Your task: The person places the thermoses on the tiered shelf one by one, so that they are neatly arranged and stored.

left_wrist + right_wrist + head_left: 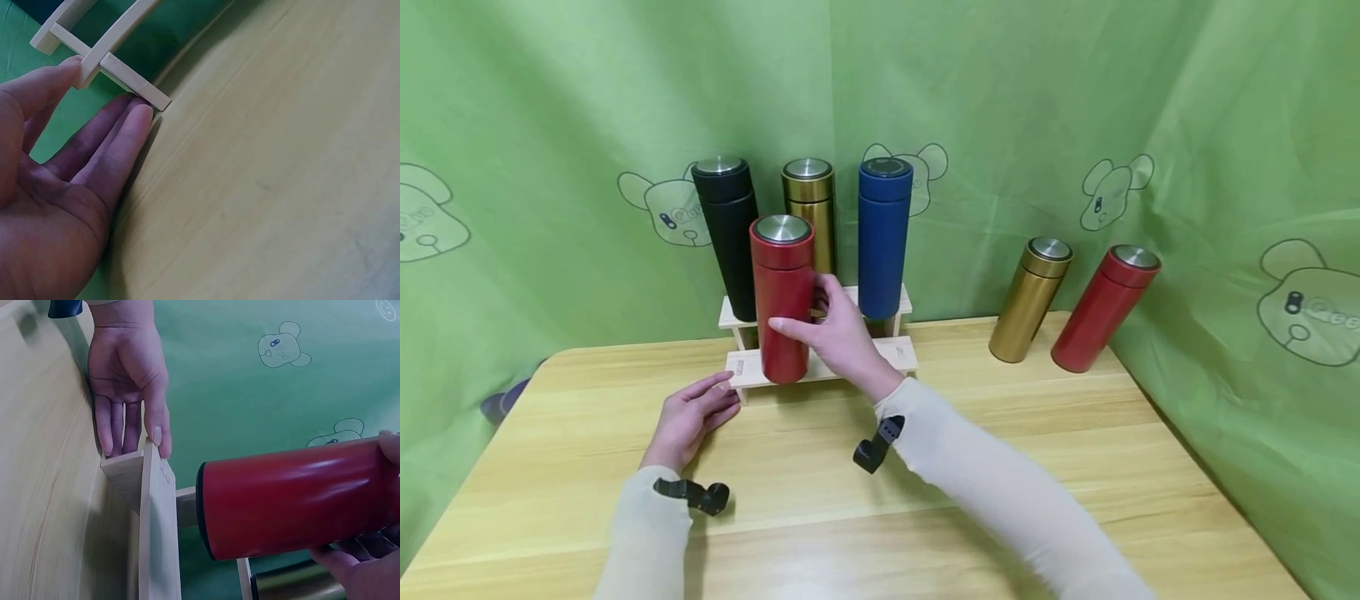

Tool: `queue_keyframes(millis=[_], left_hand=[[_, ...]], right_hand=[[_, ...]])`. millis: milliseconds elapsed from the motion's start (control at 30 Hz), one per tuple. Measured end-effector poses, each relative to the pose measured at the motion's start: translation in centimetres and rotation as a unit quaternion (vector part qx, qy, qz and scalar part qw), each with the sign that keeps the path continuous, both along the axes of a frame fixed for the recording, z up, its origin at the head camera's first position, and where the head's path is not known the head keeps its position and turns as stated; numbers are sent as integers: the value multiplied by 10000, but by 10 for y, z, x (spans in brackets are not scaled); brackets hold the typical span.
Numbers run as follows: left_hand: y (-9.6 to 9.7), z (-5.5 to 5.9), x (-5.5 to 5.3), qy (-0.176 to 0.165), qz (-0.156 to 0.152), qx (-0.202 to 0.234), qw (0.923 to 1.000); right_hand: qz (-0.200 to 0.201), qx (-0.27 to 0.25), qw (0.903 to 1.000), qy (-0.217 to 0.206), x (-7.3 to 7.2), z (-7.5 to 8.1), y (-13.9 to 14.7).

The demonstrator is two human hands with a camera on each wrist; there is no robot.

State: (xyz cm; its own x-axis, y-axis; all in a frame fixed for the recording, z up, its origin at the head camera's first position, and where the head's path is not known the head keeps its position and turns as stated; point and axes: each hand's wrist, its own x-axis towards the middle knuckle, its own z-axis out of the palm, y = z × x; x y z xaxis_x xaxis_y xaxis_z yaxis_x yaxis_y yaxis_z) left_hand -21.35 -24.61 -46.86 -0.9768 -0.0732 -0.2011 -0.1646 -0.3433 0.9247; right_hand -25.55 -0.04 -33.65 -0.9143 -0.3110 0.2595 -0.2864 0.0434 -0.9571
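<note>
A green fabric curtain printed with outlined cartoon animal heads (992, 92) hangs behind a pale yellow wood-grain table (1120, 454), where a person in pale long sleeves (1000, 492) works with both bare hands. At the far side, left of the middle, stands a two-tier rack of light wood (897, 352). A tall black cylindrical bottle (730, 242) occupies the left of its upper shelf and a tall blue cylindrical bottle (883, 242) the right; between them rises a shiny gold metallic bottle (822, 217), its lower part largely hidden. In front, a glossy red cylindrical bottle with a silver-coloured disc on its lid (781, 308) is held nearly upright at the lower shelf, its base appearing just clear of the wood in the right wrist view. Well apart to the right, a second gold metallic bottle (1032, 300) and a second glossy red bottle (1105, 310) stand side by side on the table. The right hand (844, 337) is clamped around the near red bottle, thumb on its near side. The left hand (691, 418), fingers extended and not curled, touches the rack's left end. Small black wrist-worn devices (878, 444) sit at both cuffs.
</note>
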Motion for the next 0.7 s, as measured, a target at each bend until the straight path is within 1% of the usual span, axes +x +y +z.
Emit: queue_keyframes(millis=[233,433,567,700], left_hand=[[0,0,1,20,-17,-39,10000],[0,-2,1,-29,-3,-140,9999],[0,-2,0,16,-17,-110,9999],[0,-2,-1,55,-36,-116,9999]], right_hand=[[104,-6,9999,29,-3,-2,-18],[118,267,9995,109,-7,-7,-27],[112,457,9986,220,-10,-9,-31],[21,634,9974,334,-14,-10,-36]])
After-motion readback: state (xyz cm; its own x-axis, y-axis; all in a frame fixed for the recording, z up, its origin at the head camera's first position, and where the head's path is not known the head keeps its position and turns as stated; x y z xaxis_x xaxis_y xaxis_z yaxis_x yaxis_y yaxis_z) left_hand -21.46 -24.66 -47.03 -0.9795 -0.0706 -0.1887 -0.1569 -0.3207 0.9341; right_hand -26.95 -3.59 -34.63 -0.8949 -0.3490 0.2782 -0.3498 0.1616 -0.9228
